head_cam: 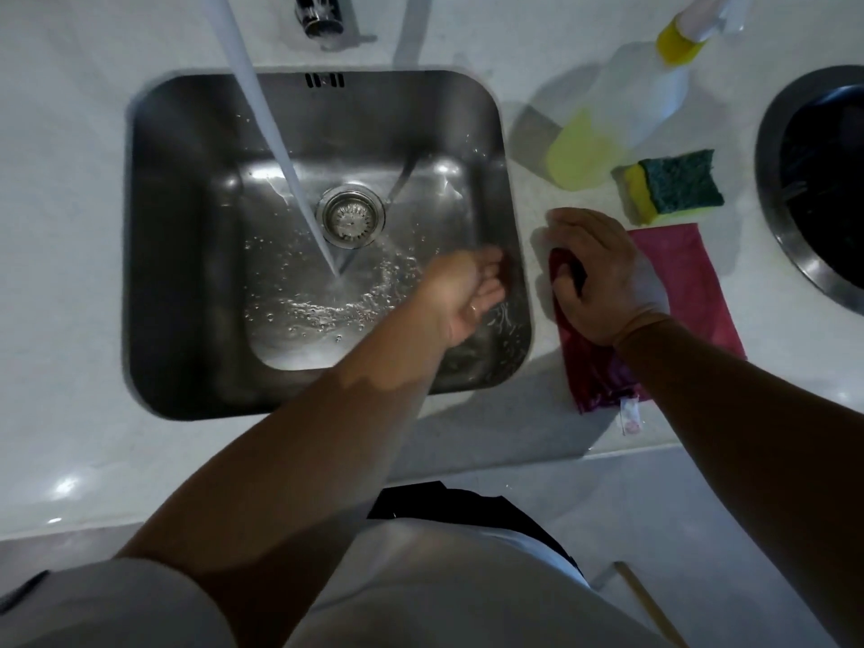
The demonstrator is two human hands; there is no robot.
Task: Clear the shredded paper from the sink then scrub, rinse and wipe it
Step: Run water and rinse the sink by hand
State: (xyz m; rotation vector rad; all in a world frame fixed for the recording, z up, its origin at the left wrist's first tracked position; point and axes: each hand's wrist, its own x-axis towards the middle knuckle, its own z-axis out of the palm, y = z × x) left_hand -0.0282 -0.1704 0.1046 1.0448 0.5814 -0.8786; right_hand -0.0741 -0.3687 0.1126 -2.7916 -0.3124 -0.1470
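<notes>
Stainless steel sink (187, 226) sunk in white tabletop (70, 226), left of centre. Wet and shiny, with water stream (280, 147) landing at 6 o'clock of drain strainer (350, 218) and a bubbling pool across the floor. Left grip (467, 292) inside the basin at 4 o'clock of the strainer, palm up, fingers loose, holding nothing seen; fingertips blurred. Right grip (603, 282) at 3 o'clock of the sink, curled on bunched edge of magenta cloth (687, 282). Spray bottle (622, 114) at 1 o'clock, top cut off. Tap base (318, 16) at 12 o'clock, mostly out of frame.
</notes>
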